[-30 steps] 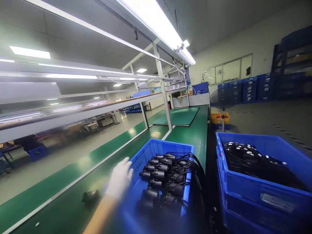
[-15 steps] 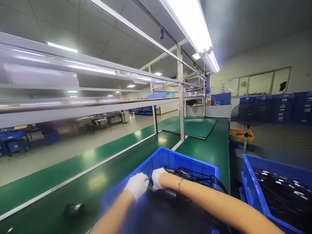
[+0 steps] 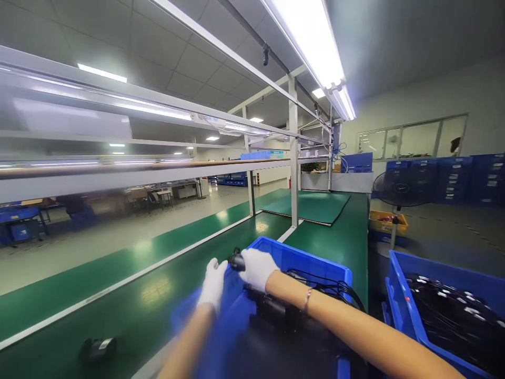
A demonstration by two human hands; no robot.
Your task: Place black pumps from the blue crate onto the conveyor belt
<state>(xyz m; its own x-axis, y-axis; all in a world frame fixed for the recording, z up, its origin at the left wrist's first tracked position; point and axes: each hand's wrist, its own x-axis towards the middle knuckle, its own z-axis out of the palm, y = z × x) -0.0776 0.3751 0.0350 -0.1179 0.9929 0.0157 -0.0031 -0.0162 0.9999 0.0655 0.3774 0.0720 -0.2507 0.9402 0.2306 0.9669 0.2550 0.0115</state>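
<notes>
My right hand (image 3: 257, 267), in a white glove, is closed on a black cylindrical part (image 3: 236, 261) above the left rim of a blue bin (image 3: 311, 259). Close to that part's left end is my left hand (image 3: 213, 284), also gloved, with its thumb and fingers apart and nothing visible between them. Black parts and looped black cables (image 3: 335, 288) lie inside the bin under my right forearm. A separate black cylindrical piece with a silvery band (image 3: 98, 349) rests on the green tabletop to the left.
At the right stands another blue bin (image 3: 408, 310) filled with black cabled items. A metal post (image 3: 294, 158) rises from the green bench (image 3: 177, 281). Behind the right bin are a black fan (image 3: 401, 188) and a yellow crate (image 3: 389, 223).
Both hands have risen from inside the bin to its left rim, my right hand bringing the black part up. My left hand's fingers have spread. The view has shifted slightly.
</notes>
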